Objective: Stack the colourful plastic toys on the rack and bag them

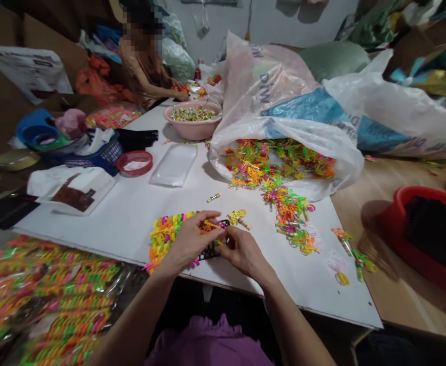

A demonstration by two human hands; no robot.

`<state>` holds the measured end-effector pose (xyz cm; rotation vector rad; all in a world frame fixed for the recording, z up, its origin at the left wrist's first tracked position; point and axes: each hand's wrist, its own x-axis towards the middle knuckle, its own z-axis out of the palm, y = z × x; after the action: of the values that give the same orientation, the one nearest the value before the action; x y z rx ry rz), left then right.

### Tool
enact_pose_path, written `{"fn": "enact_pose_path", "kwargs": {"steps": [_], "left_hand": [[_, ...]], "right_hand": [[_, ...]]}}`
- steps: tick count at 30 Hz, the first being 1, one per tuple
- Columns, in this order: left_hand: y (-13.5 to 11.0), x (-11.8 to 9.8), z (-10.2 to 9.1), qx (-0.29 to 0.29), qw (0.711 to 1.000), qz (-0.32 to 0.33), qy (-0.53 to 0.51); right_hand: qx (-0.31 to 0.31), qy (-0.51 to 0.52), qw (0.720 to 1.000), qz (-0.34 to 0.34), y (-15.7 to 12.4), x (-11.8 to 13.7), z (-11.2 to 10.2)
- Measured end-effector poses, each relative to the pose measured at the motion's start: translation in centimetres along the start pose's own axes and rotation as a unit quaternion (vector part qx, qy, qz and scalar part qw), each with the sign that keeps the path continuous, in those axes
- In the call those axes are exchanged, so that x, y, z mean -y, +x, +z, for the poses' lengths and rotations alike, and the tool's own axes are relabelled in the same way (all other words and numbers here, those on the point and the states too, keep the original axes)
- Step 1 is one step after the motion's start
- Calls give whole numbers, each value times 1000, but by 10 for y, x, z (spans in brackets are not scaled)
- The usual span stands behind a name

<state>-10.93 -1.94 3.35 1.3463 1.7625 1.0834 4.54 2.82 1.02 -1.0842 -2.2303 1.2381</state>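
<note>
On the white tabletop near its front edge lies a black slotted tray, its left part covered by rows of bright yellow, orange and pink plastic pieces. My left hand rests over these rows, thumb and forefinger closing around a small orange-yellow plastic piece. At the tray's right end my right hand is closed in a pinch; what sits between its fingertips is too small and hidden to tell. Just beyond it are a few loose yellow pieces. A small patterned tube lies farther back.
A large white sack spills colourful pieces onto the table. Behind stand a pink basin and a seated person. A red dish and clear plastic bags lie left; a red tub is right.
</note>
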Motion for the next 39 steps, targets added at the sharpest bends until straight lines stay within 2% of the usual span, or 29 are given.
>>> {"fn": "enact_pose_path", "kwargs": {"steps": [3,6,9,14,17,19,21,22,24,25,27,31,35,39], "left_hand": [[-3,-12,1,33,997,-31,-54],[-9,-18,-4,108,989,-16,-99],[-13,-20,-10,160,982,9,-103],[-16,-19,-12,202,974,34,-98],[-16,-13,-13,190,978,49,-65],[-16,-6,-19,134,988,80,-10],[-18,4,-28,38,991,104,70],[-20,9,-32,-14,987,111,115],[-28,22,-37,-81,967,127,203],[-33,29,-36,-92,955,141,243],[-44,40,-28,-75,932,173,308],[-59,50,-5,-42,903,204,375],[-66,48,2,-22,905,189,380],[-69,49,5,-19,924,180,338]], "right_hand": [[93,128,987,-6,-5,6,-5],[214,245,946,3,-10,6,-11],[246,272,930,14,-15,4,-12],[239,260,936,14,-19,1,-3],[235,267,934,20,-19,-1,6],[172,262,949,33,-18,-8,15],[54,239,968,47,-14,-20,27],[0,218,975,51,-12,-27,34],[-56,166,983,59,-7,-43,50],[-62,144,986,62,-5,-49,59],[-66,119,989,60,-1,-56,75],[-79,64,995,4,2,-50,93],[-41,-40,997,-48,-6,-42,93],[5,-131,990,-42,-10,-39,87]]}}
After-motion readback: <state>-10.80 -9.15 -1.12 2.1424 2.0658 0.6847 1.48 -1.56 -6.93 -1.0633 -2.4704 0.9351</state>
